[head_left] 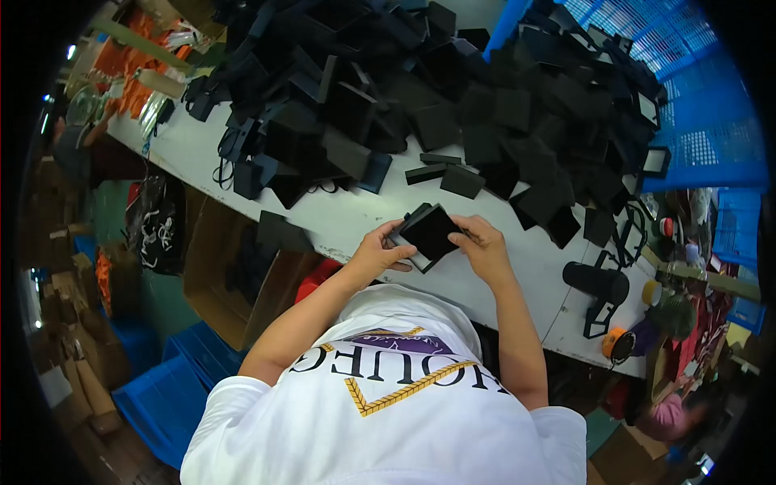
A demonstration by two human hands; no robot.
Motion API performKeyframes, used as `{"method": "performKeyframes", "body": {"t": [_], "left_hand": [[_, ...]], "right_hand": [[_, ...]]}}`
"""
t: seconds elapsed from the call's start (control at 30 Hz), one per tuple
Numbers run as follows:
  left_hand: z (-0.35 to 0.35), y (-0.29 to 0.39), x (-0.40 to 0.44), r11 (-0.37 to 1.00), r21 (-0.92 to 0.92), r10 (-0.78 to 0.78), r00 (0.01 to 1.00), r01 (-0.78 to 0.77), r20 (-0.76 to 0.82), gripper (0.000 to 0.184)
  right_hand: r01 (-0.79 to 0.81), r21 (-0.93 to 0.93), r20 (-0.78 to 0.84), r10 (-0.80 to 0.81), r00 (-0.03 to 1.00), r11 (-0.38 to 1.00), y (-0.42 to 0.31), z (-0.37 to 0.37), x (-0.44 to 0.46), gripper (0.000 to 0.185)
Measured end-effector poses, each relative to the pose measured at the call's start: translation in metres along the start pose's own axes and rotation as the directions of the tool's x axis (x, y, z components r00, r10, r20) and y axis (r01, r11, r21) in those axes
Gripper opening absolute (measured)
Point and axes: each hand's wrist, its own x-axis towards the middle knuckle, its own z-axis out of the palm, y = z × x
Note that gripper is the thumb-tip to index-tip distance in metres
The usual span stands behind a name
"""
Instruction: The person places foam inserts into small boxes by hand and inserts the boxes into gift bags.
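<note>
Between my two hands, just above the table's front edge, is a small black box (432, 234) with a pale inner face showing at its lower left. My left hand (383, 252) grips its left side, thumb by the pale part. The fingers of my right hand (482, 244) pinch its right edge, thumb on the dark face. Whether the box's lid and base are joined or apart I cannot tell. Just beyond lie a few flat black box pieces (462, 182), near a big heap of black boxes (517, 109).
The white table (356, 214) runs across in front of me. A cardboard carton (212, 279) holding dark items stands at left, near blue crates (166, 396). A black cylinder (596, 280) and tape rolls (651, 293) lie at right. A blue basket (703, 121) rises behind. Other people are at both sides.
</note>
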Motion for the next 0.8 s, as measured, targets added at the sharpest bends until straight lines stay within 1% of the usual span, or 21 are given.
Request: {"method": "performKeyframes", "body": {"t": [0.07,0.1,0.17,0.2,0.27,0.3,0.37,0.4,0.47,0.5,0.57,0.6,0.63,0.7,0.73,0.8], "left_hand": [[0.005,-0.011,0.0,0.999,0.018,0.034,0.999,-0.035,0.029,0.073],[-0.002,-0.02,-0.004,1.0,-0.018,0.018,0.999,-0.018,0.029,0.072],[-0.006,-0.032,-0.002,0.999,-0.03,0.033,0.999,-0.033,-0.009,0.07],[-0.008,-0.021,-0.003,0.999,0.021,0.044,0.999,-0.044,-0.001,0.068],[-0.005,-0.012,-0.003,1.0,-0.006,0.026,1.0,-0.026,0.005,0.063],[-0.004,-0.013,-0.009,1.0,-0.022,0.0,1.0,0.0,0.0,0.06],[-0.003,-0.011,-0.01,1.0,0.0,-0.009,0.999,0.009,-0.046,0.057],[-0.004,-0.01,-0.008,1.0,0.011,-0.01,0.998,0.011,-0.058,0.056],[-0.008,-0.014,-0.01,0.999,-0.002,0.04,0.995,-0.041,-0.087,0.054],[-0.009,-0.019,-0.013,0.998,-0.014,0.057,0.994,-0.058,-0.096,0.053],[-0.018,-0.026,-0.012,0.999,0.002,0.033,0.994,-0.033,-0.107,0.057],[-0.023,-0.028,-0.011,1.0,0.016,0.012,0.994,-0.01,-0.111,0.058],[-0.024,-0.029,-0.012,1.0,0.026,-0.012,0.994,0.015,-0.111,0.059],[-0.019,-0.022,-0.019,0.999,-0.035,-0.04,0.99,0.035,-0.137,0.061],[-0.019,-0.019,-0.02,0.997,-0.07,-0.051,0.987,0.041,-0.154,0.062],[-0.017,-0.032,-0.016,0.992,-0.129,-0.026,0.986,0.005,-0.164,0.061]], "right_hand": [[0.04,-0.111,0.069,-0.033,0.997,0.993,-0.002,-0.005,-0.006,0.025],[0.092,-0.257,0.056,-0.08,0.995,0.962,-0.012,0.004,-0.009,0.024],[0.256,-0.488,0.07,-0.255,0.964,0.835,-0.019,0.012,-0.005,0.022],[0.257,-0.48,0.038,-0.273,0.961,0.839,-0.018,0.016,0.001,0.02],[0.253,-0.46,0.005,-0.282,0.959,0.851,-0.014,0.02,0.004,0.016],[0.169,-0.376,-0.022,-0.191,0.981,0.911,-0.007,0.026,0.001,0.017],[-0.001,-0.224,-0.066,-0.015,0.998,0.975,0.014,0.033,0.006,0.02],[-0.027,-0.208,-0.13,-0.001,0.992,0.978,0.021,0.04,0.009,0.023],[-0.081,-0.166,-0.261,0.035,0.965,0.983,0.029,0.054,0.012,0.029],[-0.1,-0.157,-0.181,0.071,0.981,0.983,0.027,0.057,0.009,0.032],[-0.132,-0.153,-0.025,0.13,0.991,0.979,0.021,0.058,0.009,0.038],[-0.058,-0.209,0.035,0.067,0.997,0.976,0.003,0.064,0.005,0.031],[-0.084,-0.202,0.031,0.092,0.995,0.976,0.007,0.064,0.006,0.029],[-0.135,-0.191,0.029,0.143,0.989,0.972,0.02,0.063,0.011,0.024],[-0.127,-0.182,-0.005,0.128,0.992,0.975,0.017,0.065,0.012,0.019],[-0.188,-0.085,-0.015,0.187,0.982,0.979,0.022,0.067,0.013,0.018]]}}
